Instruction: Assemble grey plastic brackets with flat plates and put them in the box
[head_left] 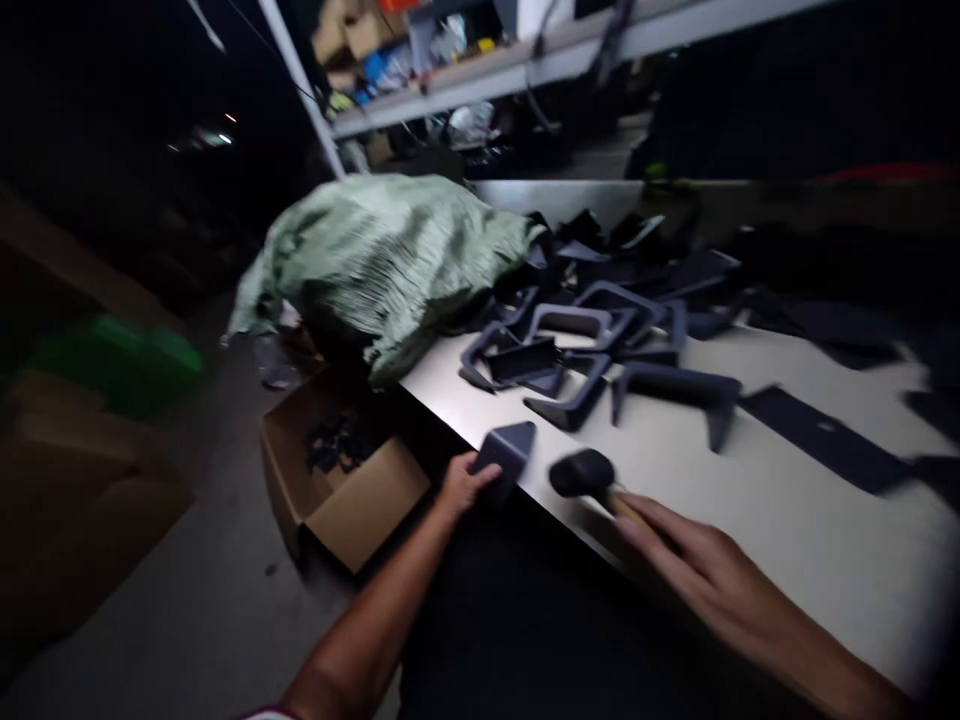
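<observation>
At the table's near edge my left hand (466, 482) is closed on a dark bent metal bracket (508, 452). My right hand (675, 545) grips the wooden handle of a mallet (581, 472) with a black head. The mallet's head is over the white tabletop, to the right of the bracket and apart from it. Beyond both hands lie several dark U-shaped brackets (675, 385) in a loose pile. A flat dark plate (825, 435) rests on the table farther right. The view is blurred by motion.
A green woven sack (397, 250) lies over the table's far left end. Below the left edge, an open cardboard box (367, 505) on the floor holds small dark pieces. A cluttered shelf (465, 72) runs above the table's back. Brown boxes (82, 500) stand at far left.
</observation>
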